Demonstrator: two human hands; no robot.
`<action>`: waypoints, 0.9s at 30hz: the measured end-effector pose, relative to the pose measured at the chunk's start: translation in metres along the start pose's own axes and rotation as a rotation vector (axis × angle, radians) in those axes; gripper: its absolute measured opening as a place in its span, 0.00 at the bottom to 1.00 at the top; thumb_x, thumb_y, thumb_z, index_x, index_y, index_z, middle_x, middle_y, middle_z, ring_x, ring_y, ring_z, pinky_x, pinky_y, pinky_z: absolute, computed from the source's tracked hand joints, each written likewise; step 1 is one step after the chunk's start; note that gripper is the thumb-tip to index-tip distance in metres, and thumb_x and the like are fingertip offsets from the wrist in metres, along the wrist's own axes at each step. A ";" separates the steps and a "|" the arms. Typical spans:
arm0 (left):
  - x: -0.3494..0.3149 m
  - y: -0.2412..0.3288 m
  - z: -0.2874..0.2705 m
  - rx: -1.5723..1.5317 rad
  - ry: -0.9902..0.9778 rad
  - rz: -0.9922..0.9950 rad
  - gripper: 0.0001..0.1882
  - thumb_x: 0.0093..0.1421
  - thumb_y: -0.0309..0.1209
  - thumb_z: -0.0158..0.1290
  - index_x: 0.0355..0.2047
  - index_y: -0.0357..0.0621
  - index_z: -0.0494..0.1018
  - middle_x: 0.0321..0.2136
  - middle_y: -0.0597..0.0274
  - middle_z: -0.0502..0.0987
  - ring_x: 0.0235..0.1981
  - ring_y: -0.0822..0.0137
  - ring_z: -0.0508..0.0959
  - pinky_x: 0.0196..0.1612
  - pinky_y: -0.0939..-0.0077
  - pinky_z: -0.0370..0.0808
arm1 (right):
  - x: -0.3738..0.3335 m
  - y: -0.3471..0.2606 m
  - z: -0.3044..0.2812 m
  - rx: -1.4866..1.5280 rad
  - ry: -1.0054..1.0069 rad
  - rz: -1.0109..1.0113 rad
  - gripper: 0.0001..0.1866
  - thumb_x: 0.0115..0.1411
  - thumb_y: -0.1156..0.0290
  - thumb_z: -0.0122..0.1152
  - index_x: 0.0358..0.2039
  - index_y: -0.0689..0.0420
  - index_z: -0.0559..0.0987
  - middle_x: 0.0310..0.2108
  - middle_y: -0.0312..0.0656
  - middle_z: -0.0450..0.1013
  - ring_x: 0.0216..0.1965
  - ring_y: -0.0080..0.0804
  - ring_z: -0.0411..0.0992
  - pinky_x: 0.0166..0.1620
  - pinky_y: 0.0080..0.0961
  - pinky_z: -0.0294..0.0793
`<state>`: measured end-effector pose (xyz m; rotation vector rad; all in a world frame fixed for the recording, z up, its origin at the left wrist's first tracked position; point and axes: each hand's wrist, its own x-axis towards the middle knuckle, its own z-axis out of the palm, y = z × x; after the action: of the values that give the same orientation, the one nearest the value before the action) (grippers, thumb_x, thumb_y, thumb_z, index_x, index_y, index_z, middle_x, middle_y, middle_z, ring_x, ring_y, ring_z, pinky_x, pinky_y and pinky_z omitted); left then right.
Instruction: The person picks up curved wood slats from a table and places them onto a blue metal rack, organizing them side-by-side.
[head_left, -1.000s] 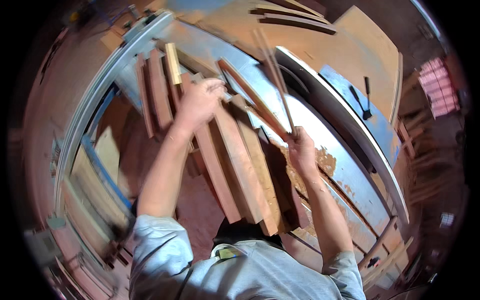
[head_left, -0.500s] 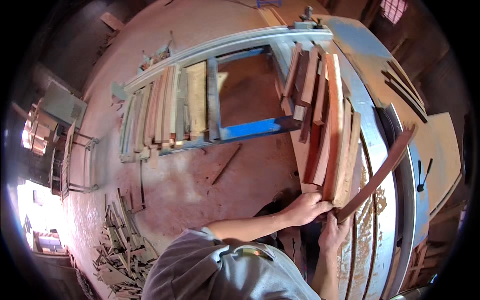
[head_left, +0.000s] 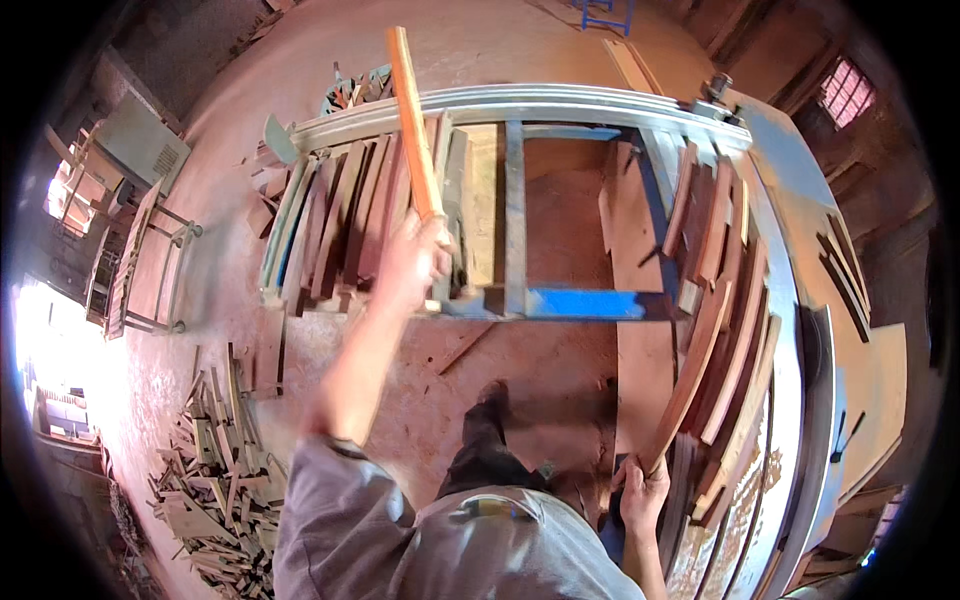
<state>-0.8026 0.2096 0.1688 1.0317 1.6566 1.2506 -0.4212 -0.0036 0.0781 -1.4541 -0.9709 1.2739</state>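
My left hand (head_left: 410, 262) is wrapped around the near end of an orange-brown wooden strip (head_left: 412, 110). That strip rises at a tilt over a row of wooden strips (head_left: 340, 220) lying across the frame at the left. Low on the right, my right hand (head_left: 643, 492) grips the near end of a long, slightly curved wooden strip (head_left: 700, 365). This curved piece lies along the left side of a stack of strips (head_left: 745, 350) on the metal machine table. Whether it rests on the stack or just above it, I cannot tell.
A blue frame (head_left: 585, 303) joins the row to the metal table (head_left: 785, 400), which has slots and sawdust. Offcuts (head_left: 215, 490) lie heaped on the floor at lower left. Dark strips (head_left: 845, 270) rest on the far-right board. A wheeled rack (head_left: 150, 260) stands at left.
My left hand has moved left and away from the stack, carrying the orange-brown strip. My right hand has swung its curved strip leftward, from over the metal table to the stack's left side.
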 end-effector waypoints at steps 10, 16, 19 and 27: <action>0.408 0.014 -0.249 0.175 0.273 -0.056 0.22 0.65 0.40 0.55 0.48 0.32 0.71 0.31 0.54 0.77 0.29 0.62 0.76 0.31 0.66 0.73 | 0.069 0.008 0.116 0.072 0.013 -0.037 0.04 0.69 0.75 0.54 0.35 0.58 0.70 0.21 0.31 0.66 0.18 0.18 0.65 0.21 0.16 0.67; 0.405 -0.060 -0.280 0.686 0.352 0.327 0.35 0.62 0.42 0.57 0.63 0.33 0.63 0.53 0.38 0.76 0.57 0.48 0.75 0.60 0.62 0.68 | 0.087 -0.018 0.152 -0.079 0.010 0.098 0.02 0.69 0.76 0.52 0.40 0.58 0.72 0.21 0.34 0.69 0.17 0.19 0.67 0.19 0.18 0.69; 0.315 -0.066 -0.246 0.676 -0.039 0.116 0.36 0.64 0.41 0.53 0.67 0.32 0.59 0.60 0.36 0.70 0.61 0.49 0.72 0.64 0.64 0.66 | 0.092 -0.015 0.155 -0.153 0.068 0.154 0.04 0.69 0.74 0.52 0.42 0.57 0.71 0.20 0.35 0.69 0.16 0.19 0.67 0.18 0.16 0.68; 0.138 -0.137 -0.228 1.024 0.098 -0.252 0.37 0.62 0.42 0.53 0.64 0.29 0.61 0.57 0.30 0.70 0.61 0.42 0.70 0.63 0.56 0.67 | 0.097 -0.006 0.152 -0.143 -0.059 0.104 0.00 0.69 0.75 0.52 0.39 0.56 0.71 0.19 0.34 0.68 0.16 0.19 0.66 0.18 0.17 0.66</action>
<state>-1.0813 0.2406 0.0619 1.2633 2.4779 0.2208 -0.5574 0.1131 0.0573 -1.6020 -1.0554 1.3521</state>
